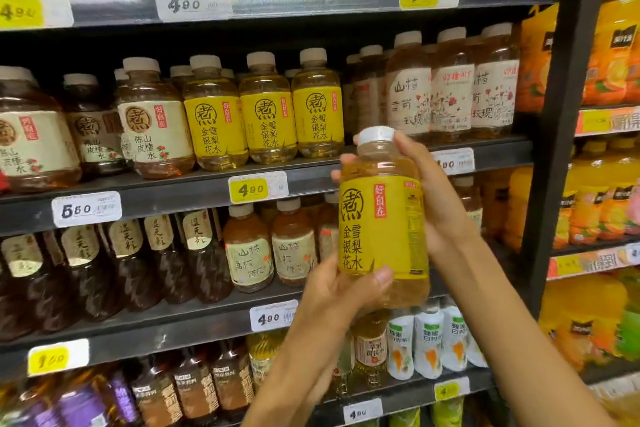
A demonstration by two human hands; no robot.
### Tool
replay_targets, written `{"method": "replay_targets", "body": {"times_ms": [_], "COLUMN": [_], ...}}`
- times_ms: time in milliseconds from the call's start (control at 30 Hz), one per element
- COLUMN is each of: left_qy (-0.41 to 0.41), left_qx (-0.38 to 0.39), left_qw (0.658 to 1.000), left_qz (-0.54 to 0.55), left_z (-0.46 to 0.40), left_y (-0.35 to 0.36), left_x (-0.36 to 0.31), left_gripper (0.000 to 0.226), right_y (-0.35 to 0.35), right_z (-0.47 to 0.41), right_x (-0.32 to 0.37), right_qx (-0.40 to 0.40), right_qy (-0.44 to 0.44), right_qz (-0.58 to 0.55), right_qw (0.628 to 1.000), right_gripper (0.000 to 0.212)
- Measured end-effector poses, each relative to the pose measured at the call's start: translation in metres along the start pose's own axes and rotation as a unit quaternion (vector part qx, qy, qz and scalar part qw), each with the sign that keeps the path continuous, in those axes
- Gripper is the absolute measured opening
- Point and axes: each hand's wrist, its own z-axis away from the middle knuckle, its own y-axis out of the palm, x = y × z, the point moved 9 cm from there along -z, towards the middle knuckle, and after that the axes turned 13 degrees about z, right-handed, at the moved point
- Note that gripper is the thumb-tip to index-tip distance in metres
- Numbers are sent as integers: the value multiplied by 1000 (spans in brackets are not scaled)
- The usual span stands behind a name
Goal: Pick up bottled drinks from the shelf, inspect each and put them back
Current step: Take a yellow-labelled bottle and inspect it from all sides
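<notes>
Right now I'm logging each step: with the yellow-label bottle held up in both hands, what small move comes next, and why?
Probably set the yellow-label bottle back into the gap right of its three shelf twins: both hands, left and right, already show its label.

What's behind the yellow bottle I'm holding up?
Behind the held bottle runs the shelf edge with a partly covered price tag. Whatever stands on the shelf directly behind its label is hidden.

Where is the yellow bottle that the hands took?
The yellow-label bottle is off the shelf, right of centre, held upright between the left hand below and the right hand, just below three matching bottles.
</notes>
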Motion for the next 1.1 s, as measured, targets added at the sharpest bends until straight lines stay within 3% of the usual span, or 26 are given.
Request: {"method": "replay_targets", "body": {"times_ms": [233, 367, 467, 633, 767, 900, 967, 1033, 1100], "left_qy": [-55, -35, -30, -75, -64, -30, -22, -1, 12], "left_qx": [15, -17, -61, -35, -40, -149, -156, -155, -179], "left_qw": [985, 985, 982, 964, 969, 987, 988, 988, 984], "left_qz": [164, 167, 174, 251, 236, 55, 3, 0, 22], "left_z": [15, 13, 11, 1, -10, -14, -15, -16, -14], "left_y": [3, 6, 6, 42, 64, 49, 50, 58, 64], "left_x": [20, 26, 33, 53, 67, 71, 75, 77, 78], "left_gripper": [71, 62, 75, 77, 80, 75, 76, 58, 56], "right_y": [2, 3, -3, -22, -36, -63, -74, -79, -81], "right_z": [20, 25, 28, 34, 40, 46, 48, 51, 53], "right_x": [-15, -8, -5, -6, 3, 12, 20, 22, 20], "right_qx": [-20, -19, -18, 24, 54, 12, -18, -30, -32], "right_qy": [15, 10, 22, 70, 77, 66, 29, 7, 11], "right_qz": [64, 81, 88, 48, 42, 52, 85, 113, 129], "right_qw": [998, 996, 996, 996, 995, 996, 996, 993, 991], "right_gripper": [44, 48, 44, 43, 41, 40, 38, 26, 21]}}
